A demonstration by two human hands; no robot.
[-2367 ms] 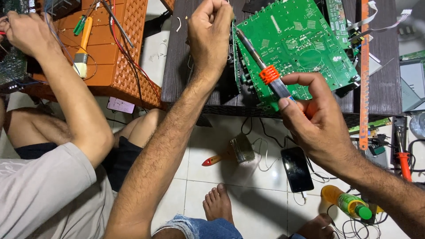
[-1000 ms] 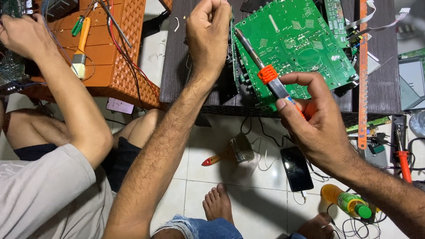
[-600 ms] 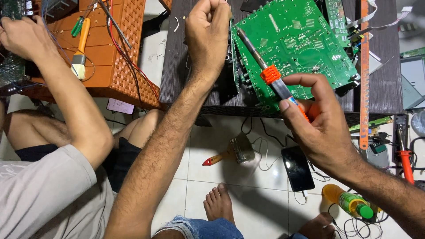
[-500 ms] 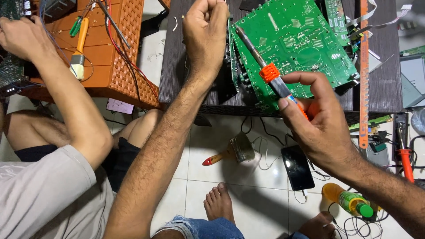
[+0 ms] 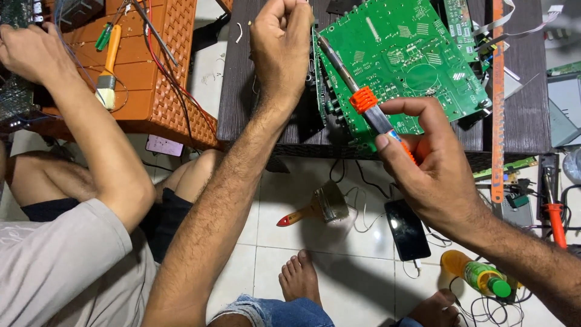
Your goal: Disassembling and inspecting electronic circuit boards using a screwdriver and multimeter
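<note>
My right hand [image 5: 433,175] grips a soldering iron [image 5: 363,103] with an orange collar, and its metal tip rests at the left edge of a large green circuit board [image 5: 417,60]. The board lies tilted on a dark wooden table [image 5: 242,103]. My left hand [image 5: 281,45] is raised over the table just left of the board, fingers pinched shut near the iron's tip. A thin wire end seems to stick out of the fist.
Another person in a grey shirt sits at left, a hand [image 5: 30,51] on a board over an orange plastic stool [image 5: 175,72] with a brush and wires. A paintbrush [image 5: 318,206], phone [image 5: 407,229], bottle [image 5: 478,274] and cables lie on the tiled floor. An orange saw blade [image 5: 497,97] crosses the table.
The soldering iron has wobbled slightly along the board's left edge and its tip stays there. My left hand and the other person's arm have barely moved.
</note>
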